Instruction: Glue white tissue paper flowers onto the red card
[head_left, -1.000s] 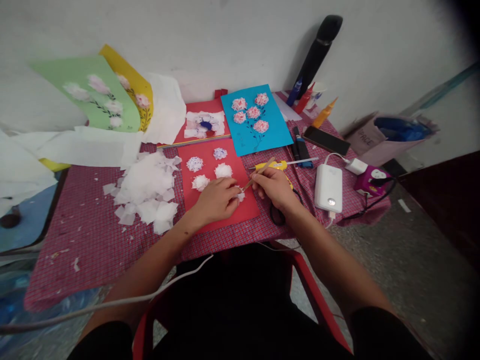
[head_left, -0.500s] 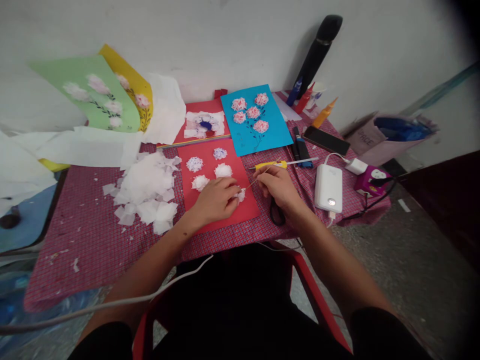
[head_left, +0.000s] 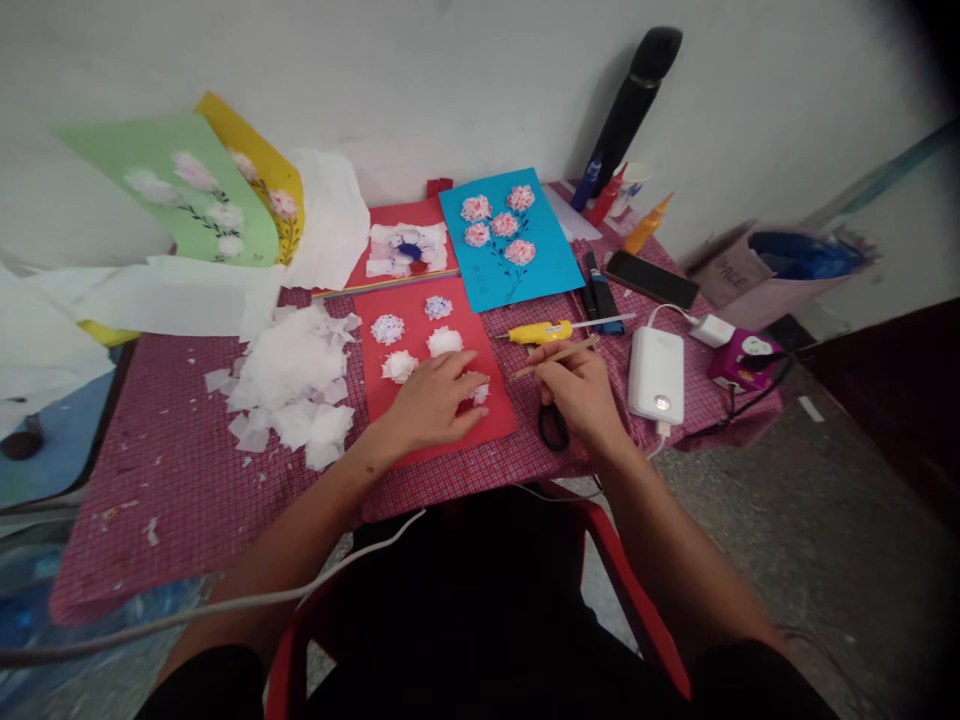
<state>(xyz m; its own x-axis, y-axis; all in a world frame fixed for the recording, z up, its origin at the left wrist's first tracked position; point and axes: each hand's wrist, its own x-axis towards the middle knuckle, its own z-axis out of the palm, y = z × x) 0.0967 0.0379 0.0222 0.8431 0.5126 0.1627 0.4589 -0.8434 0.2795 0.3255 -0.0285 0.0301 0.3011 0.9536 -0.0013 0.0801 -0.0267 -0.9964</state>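
My left hand (head_left: 431, 400) lies flat on a red card (head_left: 435, 370), fingers spread, its fingertips pressing on a small white tissue flower (head_left: 480, 388). Three more tissue flowers (head_left: 397, 345) sit on the card further back. My right hand (head_left: 574, 385) is closed round a thin wooden stick (head_left: 559, 355), held just right of the card, its tip pointing left and off the flower. Black scissors (head_left: 553, 428) lie under that hand.
A pile of white tissue squares (head_left: 292, 385) lies left of the card. A blue card with pink flowers (head_left: 510, 240), a yellow glue gun (head_left: 544, 330), a white power bank (head_left: 658, 375), a phone (head_left: 651, 280) and bottles (head_left: 645, 225) fill the back right. Green and yellow cards (head_left: 202, 190) lean on the wall.
My right hand has drawn the stick back to the right, away from the flower. My left hand's fingers have flattened onto the flower.
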